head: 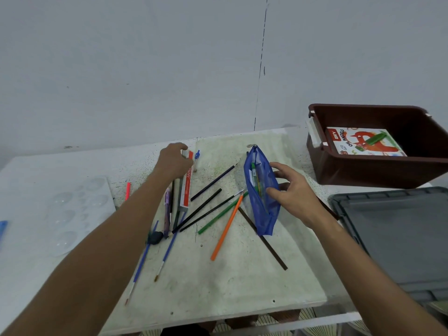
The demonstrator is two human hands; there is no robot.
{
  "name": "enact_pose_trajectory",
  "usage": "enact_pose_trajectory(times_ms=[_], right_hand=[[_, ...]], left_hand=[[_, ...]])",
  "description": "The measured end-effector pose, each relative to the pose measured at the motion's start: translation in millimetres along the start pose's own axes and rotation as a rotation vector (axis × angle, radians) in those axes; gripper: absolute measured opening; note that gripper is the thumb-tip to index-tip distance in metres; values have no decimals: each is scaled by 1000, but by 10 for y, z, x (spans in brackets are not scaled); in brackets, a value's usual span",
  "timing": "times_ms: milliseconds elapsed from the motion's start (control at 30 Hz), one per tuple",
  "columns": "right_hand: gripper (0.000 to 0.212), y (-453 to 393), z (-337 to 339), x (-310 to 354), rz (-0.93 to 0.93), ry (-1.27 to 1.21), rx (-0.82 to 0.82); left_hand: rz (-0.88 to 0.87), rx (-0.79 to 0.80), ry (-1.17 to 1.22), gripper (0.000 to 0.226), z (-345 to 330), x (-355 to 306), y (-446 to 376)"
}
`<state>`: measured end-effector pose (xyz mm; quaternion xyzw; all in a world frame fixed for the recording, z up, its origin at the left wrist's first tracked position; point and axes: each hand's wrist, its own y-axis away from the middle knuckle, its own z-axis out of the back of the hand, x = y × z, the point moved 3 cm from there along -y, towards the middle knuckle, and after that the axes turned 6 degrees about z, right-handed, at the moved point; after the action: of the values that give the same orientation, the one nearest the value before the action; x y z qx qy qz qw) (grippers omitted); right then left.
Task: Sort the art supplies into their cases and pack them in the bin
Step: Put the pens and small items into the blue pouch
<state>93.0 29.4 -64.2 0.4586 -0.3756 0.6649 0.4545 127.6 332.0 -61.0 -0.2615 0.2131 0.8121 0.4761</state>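
A blue mesh pencil pouch (263,209) lies open on the mat with a few pens inside. My right hand (294,192) grips its right side, fingers curled on the mesh. My left hand (173,161) is at the far end of a red and white pencil box (187,187), fingers closed around its top end. Loose pencils lie between the hands: an orange one (226,229), a green one (221,214), several black ones (206,208). The brown bin (358,170) at the right holds an oil pastels box (363,141).
Two blue-handled brushes (169,248), a black eraser (156,237) and a purple pen (167,209) lie at the left of the mat. A clear paint palette (70,209) and a red marker (127,190) sit further left. A grey lid (400,236) lies at the right.
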Motion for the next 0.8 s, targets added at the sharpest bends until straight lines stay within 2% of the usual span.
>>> enact_pose_trajectory(times_ms=[167, 300, 467, 567, 667, 733, 800], right_hand=[[55, 6, 6, 4, -3, 2, 5], [50, 17, 13, 34, 8, -11, 18], [51, 33, 24, 32, 2, -28, 21], [55, 42, 58, 4, -13, -30, 16], [56, 58, 95, -2, -25, -29, 8], [54, 56, 120, -13, -36, -35, -9], [53, 41, 134, -32, -50, -50, -17]], left_hand=[[37, -7, 344, 42, 166, -115, 109], [-33, -51, 521, 38, 313, -390, 241], [15, 151, 649, 35, 180, -871, 411], [59, 203, 697, 34, -63, -1025, 519], [-14, 86, 697, 31, -282, -1075, 590], [-59, 29, 613, 29, -398, -1100, 636], [-91, 53, 475, 28, -509, -1114, 655]])
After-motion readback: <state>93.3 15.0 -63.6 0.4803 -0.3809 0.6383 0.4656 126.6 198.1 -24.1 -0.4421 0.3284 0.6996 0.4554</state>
